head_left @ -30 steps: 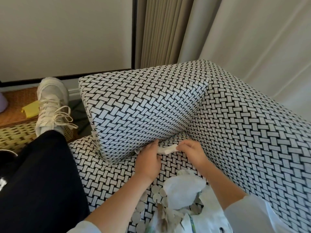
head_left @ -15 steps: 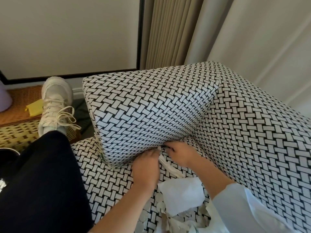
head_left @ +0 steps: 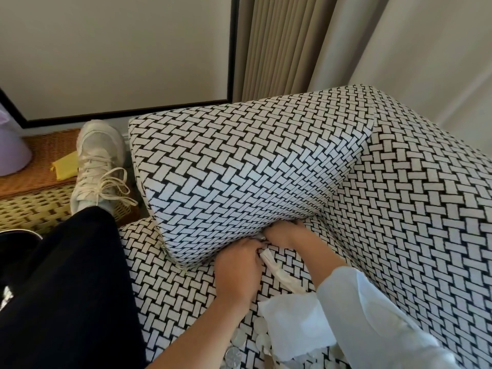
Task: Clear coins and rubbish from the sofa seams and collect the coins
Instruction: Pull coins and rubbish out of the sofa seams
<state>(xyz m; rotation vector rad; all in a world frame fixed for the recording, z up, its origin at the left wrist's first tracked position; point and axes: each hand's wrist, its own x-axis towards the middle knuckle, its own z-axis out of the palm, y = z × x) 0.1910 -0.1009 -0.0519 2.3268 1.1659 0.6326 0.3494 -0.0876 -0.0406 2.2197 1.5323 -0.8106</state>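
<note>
My left hand (head_left: pixel 235 270) lies on the black-and-white woven sofa seat (head_left: pixel 173 291), fingers curled at the seam under the side cushion (head_left: pixel 239 169). Its fingertips pinch the top end of a twisted white paper strip (head_left: pixel 278 271) that trails back towards me. My right hand (head_left: pixel 288 235) is just beyond it, fingers pushed into the same seam and hidden there. A small shiny bit (head_left: pixel 262 237) shows between the two hands. A crumpled white tissue (head_left: pixel 295 323) and several silver coins (head_left: pixel 237 342) lie on the seat by my forearms.
The sofa back (head_left: pixel 412 209) rises on the right. To the left are my leg in black trousers (head_left: pixel 66 288) and a white sneaker (head_left: pixel 98 166), resting by a wicker table (head_left: pixel 32 198) with a yellow item (head_left: pixel 65 167). Curtains (head_left: pixel 279 43) hang behind.
My right hand let go of the white paper piece it was pinching and pushed its fingers into the seam. The strip now lies along the seat, its end at my left fingertips.
</note>
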